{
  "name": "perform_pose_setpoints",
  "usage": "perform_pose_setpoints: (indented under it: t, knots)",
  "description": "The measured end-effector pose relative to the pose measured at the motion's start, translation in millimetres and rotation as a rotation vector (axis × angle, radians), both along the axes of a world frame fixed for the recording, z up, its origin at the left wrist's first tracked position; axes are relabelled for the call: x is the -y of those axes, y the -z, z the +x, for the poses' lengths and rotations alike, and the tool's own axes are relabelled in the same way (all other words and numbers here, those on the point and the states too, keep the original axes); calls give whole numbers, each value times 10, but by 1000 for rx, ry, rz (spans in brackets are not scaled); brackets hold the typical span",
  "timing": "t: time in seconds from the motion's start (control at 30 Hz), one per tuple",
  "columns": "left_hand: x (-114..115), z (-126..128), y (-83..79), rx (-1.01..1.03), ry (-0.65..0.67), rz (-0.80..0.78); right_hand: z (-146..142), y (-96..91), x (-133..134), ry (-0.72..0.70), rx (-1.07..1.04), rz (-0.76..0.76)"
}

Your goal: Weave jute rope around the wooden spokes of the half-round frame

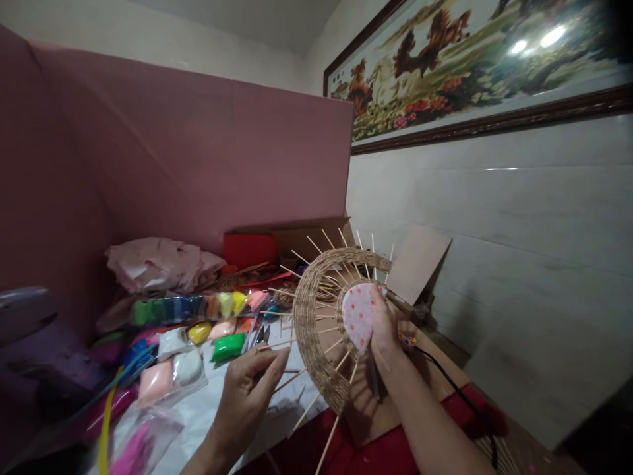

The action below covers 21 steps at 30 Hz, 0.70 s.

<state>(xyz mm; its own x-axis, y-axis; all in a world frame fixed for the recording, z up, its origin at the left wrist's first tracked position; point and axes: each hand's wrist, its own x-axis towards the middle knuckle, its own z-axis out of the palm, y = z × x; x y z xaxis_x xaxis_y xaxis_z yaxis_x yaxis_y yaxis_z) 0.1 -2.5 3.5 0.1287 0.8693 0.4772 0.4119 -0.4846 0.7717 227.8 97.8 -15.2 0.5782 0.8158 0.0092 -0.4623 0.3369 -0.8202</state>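
1. We hold the woven ring (310, 330) on edge above the counter (208, 409). Its long axis is nearly upright, its dotted centre faces left, and its sticks fan outward.
2. Our right hand (384, 324) clasps the centre from behind.
3. Our left hand (250, 389) curls at the lower-left sticks; we cannot tell whether it grips one.
4. Clay packets (198, 310) crowd the counter to the left, and a cardboard sheet (418, 264) leans just behind the ring.

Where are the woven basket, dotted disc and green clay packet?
woven basket (307, 316): head view, its woven band.
dotted disc (356, 315): head view, its spotted face.
green clay packet (228, 346): head view, its middle.
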Motion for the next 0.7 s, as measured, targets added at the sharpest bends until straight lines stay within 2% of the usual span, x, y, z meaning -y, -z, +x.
perform_pose_setpoints:
  t: [0.2,0.4,0.7]
  knots:
    - [7,1,63,-170,-108,81,-22,-75,53,20,-17,-62]
    - [5,0,85,-221,-179,134,-30,-135,90,85,7,-75]
    - [-17,9,163,-358,-227,460,-5,-90,82,130,45,-80]
